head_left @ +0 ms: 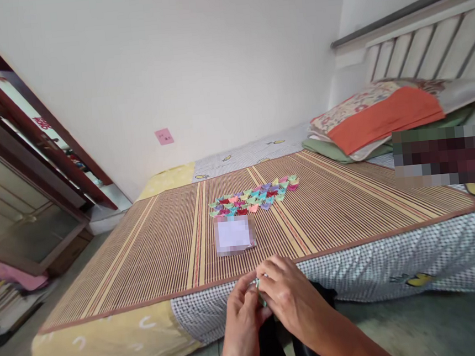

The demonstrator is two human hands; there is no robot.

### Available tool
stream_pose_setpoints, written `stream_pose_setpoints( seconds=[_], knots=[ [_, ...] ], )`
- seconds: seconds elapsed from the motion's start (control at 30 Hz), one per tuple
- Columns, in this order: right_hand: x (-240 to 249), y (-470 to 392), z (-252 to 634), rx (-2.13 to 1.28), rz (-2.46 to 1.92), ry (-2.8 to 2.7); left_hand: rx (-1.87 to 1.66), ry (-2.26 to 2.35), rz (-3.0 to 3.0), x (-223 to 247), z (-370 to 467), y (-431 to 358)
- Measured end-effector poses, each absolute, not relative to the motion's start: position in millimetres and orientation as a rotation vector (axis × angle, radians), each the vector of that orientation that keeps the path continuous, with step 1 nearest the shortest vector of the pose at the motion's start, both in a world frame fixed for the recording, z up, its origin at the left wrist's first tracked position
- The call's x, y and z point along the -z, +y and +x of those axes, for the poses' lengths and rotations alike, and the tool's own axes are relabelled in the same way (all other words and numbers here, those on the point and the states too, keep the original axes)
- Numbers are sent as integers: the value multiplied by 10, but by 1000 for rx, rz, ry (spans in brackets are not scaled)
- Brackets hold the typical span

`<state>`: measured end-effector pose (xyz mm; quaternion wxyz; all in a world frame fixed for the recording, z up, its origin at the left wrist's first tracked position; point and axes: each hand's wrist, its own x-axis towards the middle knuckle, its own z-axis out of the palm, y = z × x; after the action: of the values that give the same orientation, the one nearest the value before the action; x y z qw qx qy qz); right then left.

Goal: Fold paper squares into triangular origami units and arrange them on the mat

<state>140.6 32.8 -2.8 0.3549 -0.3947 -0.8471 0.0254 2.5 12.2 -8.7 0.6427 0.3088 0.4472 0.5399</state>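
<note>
Near the bottom centre, my left hand [242, 316] and my right hand [287, 293] meet at the bed's front edge, over my lap. Between their closed fingers is a small piece of green paper [260, 293], mostly hidden by the fingers. Both hands grip it. Beyond them on the striped mat [164, 245] lie several small folded paper pieces [256, 196] in many colours, in rows. A blurred pale rectangular item [233, 236] lies between those pieces and my hands.
Pillows, one orange and floral [386, 118], are stacked by the headboard [437, 44] at the right. A pink note [164, 136] is on the white wall. A wooden cabinet [19, 208] and a stack of papers [1, 298] stand at the left.
</note>
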Motion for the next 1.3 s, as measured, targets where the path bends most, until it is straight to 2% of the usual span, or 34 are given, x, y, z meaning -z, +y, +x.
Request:
stream_pose_setpoints(
  seconds=[0.3, 0.6, 1.3],
  knots=[
    [56, 293, 1348, -106, -1019, -2163, -1326, 1084, 702, 161, 60, 128],
    [51, 320, 1389, -280, -1051, -2084, -1135, 1041, 743, 60, 14, 82],
    [110, 271, 1340, -166, -1135, -2019, -1333, 1056, 719, 171, 22, 147]
  ],
)
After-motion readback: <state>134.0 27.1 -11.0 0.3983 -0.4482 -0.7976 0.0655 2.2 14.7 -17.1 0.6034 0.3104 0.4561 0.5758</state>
